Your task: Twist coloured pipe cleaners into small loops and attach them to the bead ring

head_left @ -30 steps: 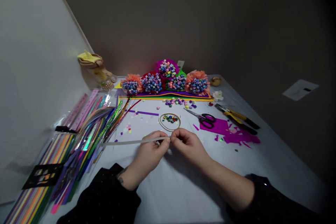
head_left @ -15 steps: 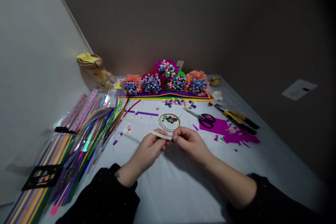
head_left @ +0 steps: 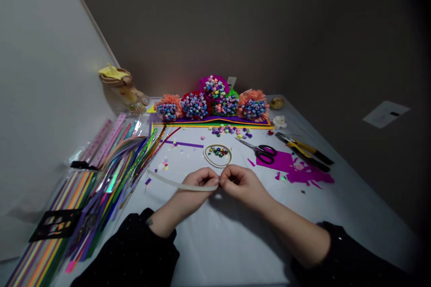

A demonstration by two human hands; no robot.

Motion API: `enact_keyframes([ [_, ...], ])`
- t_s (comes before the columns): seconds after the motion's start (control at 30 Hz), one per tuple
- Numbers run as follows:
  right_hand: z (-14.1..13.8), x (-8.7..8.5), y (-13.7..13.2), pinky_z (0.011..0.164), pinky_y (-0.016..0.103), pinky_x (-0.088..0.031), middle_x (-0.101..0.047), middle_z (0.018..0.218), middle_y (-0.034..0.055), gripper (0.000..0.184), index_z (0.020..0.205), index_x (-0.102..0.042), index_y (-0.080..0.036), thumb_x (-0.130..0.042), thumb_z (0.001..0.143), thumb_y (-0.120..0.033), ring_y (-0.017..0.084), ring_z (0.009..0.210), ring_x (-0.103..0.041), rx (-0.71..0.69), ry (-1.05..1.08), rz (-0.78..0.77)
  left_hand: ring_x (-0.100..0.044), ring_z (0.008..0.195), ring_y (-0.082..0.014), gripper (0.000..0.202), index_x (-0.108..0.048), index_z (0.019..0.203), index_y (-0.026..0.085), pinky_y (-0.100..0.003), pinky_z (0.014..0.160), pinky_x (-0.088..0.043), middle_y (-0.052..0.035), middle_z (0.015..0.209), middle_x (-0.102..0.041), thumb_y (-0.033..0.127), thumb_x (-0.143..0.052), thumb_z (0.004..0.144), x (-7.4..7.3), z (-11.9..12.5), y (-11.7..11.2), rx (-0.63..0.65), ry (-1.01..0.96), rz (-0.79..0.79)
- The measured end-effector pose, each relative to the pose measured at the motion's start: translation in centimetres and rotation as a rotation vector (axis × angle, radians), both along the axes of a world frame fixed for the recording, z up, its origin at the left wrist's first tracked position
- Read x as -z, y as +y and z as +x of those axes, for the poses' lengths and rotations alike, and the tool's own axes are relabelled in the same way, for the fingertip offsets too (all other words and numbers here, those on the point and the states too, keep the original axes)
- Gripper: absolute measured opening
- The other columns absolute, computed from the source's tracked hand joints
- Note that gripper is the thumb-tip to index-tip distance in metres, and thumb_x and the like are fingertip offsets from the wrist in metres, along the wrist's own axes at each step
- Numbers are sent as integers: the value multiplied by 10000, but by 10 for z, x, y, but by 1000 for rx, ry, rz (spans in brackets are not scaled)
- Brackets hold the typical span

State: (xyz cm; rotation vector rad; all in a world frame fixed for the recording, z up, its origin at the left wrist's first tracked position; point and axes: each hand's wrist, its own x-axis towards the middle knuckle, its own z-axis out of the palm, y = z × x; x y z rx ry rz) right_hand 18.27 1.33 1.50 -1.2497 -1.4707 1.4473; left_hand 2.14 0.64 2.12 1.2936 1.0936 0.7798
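A pale paper strip point(head_left: 175, 184) runs from the left across my left hand point(head_left: 193, 195), its end between the fingertips of both hands. The left thumb and fingers are closed at that end. My right hand point(head_left: 245, 188) is also closed, thumb and forefinger pinched beside the left fingertips; the fingers hide the very tip of the strip. Just beyond my hands, small shiny folded paper stars point(head_left: 218, 152) lie inside a thin gold-coloured ring point(head_left: 205, 158) on the white cloth.
Black-handled scissors point(head_left: 266, 154) and yellow-black pliers point(head_left: 303, 150) lie right, around magenta paper scraps point(head_left: 310, 176). Bundles of coloured strips point(head_left: 63, 206) cover the left side. Star-filled bouquets point(head_left: 194, 106) line the back, with loose paper stars point(head_left: 232, 130) in front. A wooden foot-shaped holder point(head_left: 123, 92) stands back left.
The strip's loose length has swung left and down, and now lies across the back of my left hand. Both hands stay close together, their fingers slightly shifted.
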Motion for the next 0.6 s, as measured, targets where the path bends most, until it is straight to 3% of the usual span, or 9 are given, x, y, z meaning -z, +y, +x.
enact_keyframes([
  [0.17,1,-1,1,511,218,-319,-503,538,-30,100,586,-567,-165,-610,647,-232,95,532,-409,-17,47,-45,-451,648,-116,183,-545,715,152,-218,607,-368,12,673,-507,309,-546,807,-3,-2,0,63,55,76],
  [0.37,4,4,3,541,233,-330,-505,597,-16,260,669,-574,-169,-621,745,-414,106,558,-412,-44,223,-96,-466,672,-122,144,-545,748,159,-219,630,-383,18,697,-515,282,-534,821,-4,-6,1,-30,83,118],
  [0.6,2,2,3,559,233,-320,-504,611,-26,195,661,-554,-170,-628,719,-341,104,568,-404,-52,95,-55,-512,696,-134,141,-560,756,160,-230,649,-419,5,716,-558,271,-515,832,0,-5,-1,-79,132,167],
])
